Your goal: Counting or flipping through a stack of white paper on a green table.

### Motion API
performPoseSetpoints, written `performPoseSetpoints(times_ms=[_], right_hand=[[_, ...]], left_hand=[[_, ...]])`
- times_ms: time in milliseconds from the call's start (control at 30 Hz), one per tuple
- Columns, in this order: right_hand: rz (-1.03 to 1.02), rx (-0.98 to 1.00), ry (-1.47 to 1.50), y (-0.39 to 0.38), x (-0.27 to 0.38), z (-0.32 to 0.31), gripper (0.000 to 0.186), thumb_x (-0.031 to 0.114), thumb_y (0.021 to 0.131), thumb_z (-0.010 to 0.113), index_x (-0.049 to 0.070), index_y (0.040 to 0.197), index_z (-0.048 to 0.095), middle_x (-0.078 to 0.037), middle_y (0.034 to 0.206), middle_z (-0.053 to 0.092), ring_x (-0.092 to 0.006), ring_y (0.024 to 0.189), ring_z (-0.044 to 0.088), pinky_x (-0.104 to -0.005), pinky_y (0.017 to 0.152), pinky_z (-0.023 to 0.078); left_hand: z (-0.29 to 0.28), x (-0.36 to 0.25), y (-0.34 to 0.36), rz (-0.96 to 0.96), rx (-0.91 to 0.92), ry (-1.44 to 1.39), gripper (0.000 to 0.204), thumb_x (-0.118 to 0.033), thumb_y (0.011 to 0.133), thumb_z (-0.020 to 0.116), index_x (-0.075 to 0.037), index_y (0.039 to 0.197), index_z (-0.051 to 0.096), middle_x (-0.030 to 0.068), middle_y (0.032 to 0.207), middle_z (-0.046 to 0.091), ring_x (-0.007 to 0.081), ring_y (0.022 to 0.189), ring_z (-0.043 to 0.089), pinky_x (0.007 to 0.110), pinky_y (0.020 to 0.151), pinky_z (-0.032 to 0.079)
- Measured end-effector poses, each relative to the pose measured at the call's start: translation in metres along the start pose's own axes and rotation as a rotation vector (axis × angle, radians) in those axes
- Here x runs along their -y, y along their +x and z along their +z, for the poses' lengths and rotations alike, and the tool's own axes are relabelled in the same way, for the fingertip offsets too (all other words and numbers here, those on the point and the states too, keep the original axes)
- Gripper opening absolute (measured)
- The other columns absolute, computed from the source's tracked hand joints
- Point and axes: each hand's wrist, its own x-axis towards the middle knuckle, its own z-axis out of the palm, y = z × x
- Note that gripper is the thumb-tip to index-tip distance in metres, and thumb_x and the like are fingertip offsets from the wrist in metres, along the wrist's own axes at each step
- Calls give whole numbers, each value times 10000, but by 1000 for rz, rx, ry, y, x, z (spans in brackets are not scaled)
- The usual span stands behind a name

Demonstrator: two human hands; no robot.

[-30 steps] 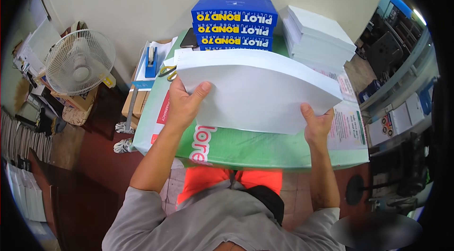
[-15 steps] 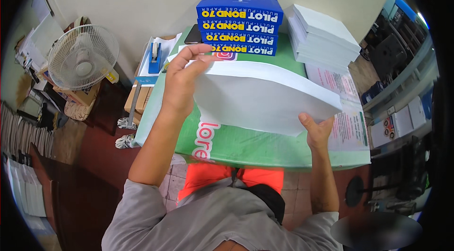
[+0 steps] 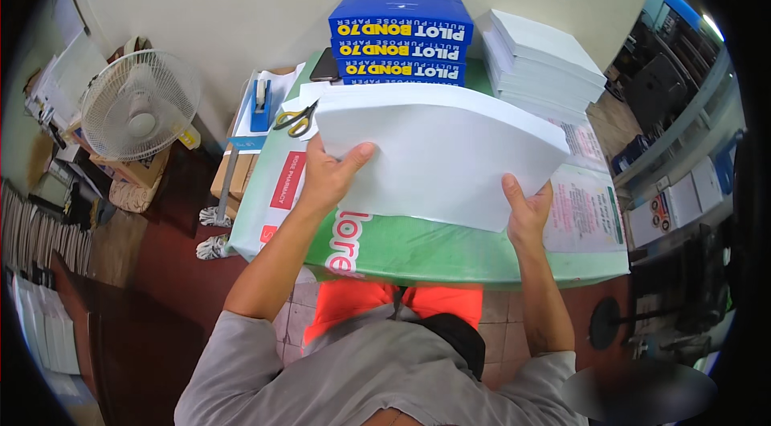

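A thick stack of white paper (image 3: 442, 157) is held up on edge above the green-covered table (image 3: 434, 253), bowed along its top. My left hand (image 3: 331, 177) grips its left side, thumb across the near face and fingers hidden behind. At the opposite side my right hand (image 3: 528, 209) clasps the lower right corner, thumb in front. Scissors with yellow and black handles (image 3: 299, 119) lie just left of the stack, on some white sheets. Behind it rises a pile of blue paper reams (image 3: 399, 20).
Back right stands a tall pile of white paper (image 3: 542, 57). A dark phone (image 3: 326, 66) lies beside the reams. Left of the table are a blue tape dispenser (image 3: 261, 109) on boxes and a white fan (image 3: 140, 105). Printed sheets (image 3: 582, 213) cover the table's right side.
My left hand has come down from the stack's upper left corner to grip its left side. The scissors, hidden before, now show. My right hand stays at its corner.
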Motion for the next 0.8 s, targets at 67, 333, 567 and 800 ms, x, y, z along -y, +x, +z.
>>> performPoseSetpoints(times_ms=[67,333,567,800], right_hand=[[-18,54,-20,3,9,3,529,168,858,725,-16,1277,462,-102,1173,570,-178,1076,540,-326,946,425],[-133,-22,-146,6,8,7,707,348,859,730,-23,1337,364,-142,1268,485,-199,1178,465,-343,996,383],[-194,-79,-112,9,11,22,728,298,768,831,-13,1286,426,-98,1183,549,-173,1072,531,-319,929,436],[-176,-126,-68,3,11,19,755,381,763,822,-12,1297,461,-75,1161,578,-166,1053,542,-303,938,427]], left_hand=[[-4,-5,2,-38,2,-42,546,-271,799,804,22,1187,557,129,1146,627,196,1063,587,350,927,468],[-5,2,-2,135,-66,-21,864,-358,725,853,7,1324,349,149,1208,543,226,1034,598,327,865,501],[-1,19,-7,100,-126,-29,774,-346,676,890,27,1216,480,116,1101,612,203,1017,604,322,854,513],[-14,11,-14,-38,-169,18,729,-218,639,916,48,1184,511,112,1083,634,178,979,616,313,855,515]])
